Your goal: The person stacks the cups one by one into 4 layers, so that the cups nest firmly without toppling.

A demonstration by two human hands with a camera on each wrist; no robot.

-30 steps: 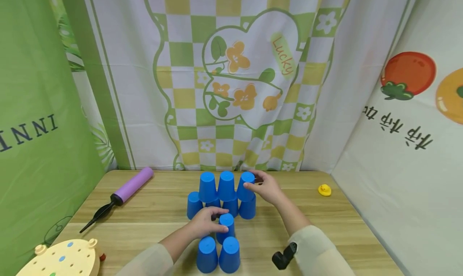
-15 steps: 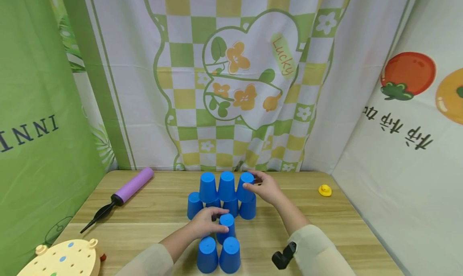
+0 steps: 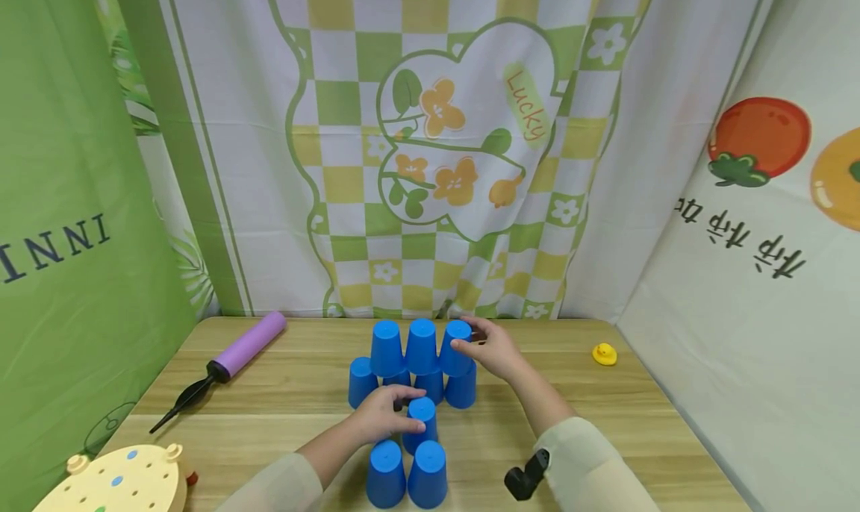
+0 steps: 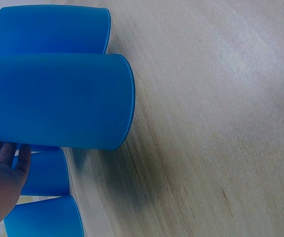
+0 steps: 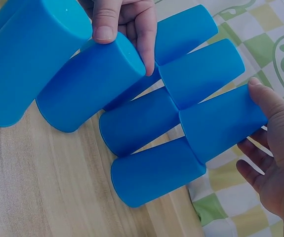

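Note:
Upside-down blue cups stand in two groups on the wooden table. At the back, several cups form a lower row, with three more set on top. My right hand point(image 3: 497, 349) holds the rightmost upper cup point(image 3: 457, 354), thumb near its top; the right wrist view shows this cup point(image 5: 221, 123) resting on the lower row. My left hand point(image 3: 383, 415) grips a single cup point(image 3: 421, 426) in front of that stack, its thumb point(image 5: 105, 22) lying on the cup's upper edge. Nearer to me stand a left front cup point(image 3: 386, 476) and a right front cup point(image 3: 428, 476).
A purple hand pump point(image 3: 251, 344) with a black nozzle lies at the table's left. A cream pegged board point(image 3: 121, 482) sits at the lower left corner. A yellow toy duck point(image 3: 604, 354) is at the far right. A printed curtain point(image 3: 470, 273) hangs behind the table.

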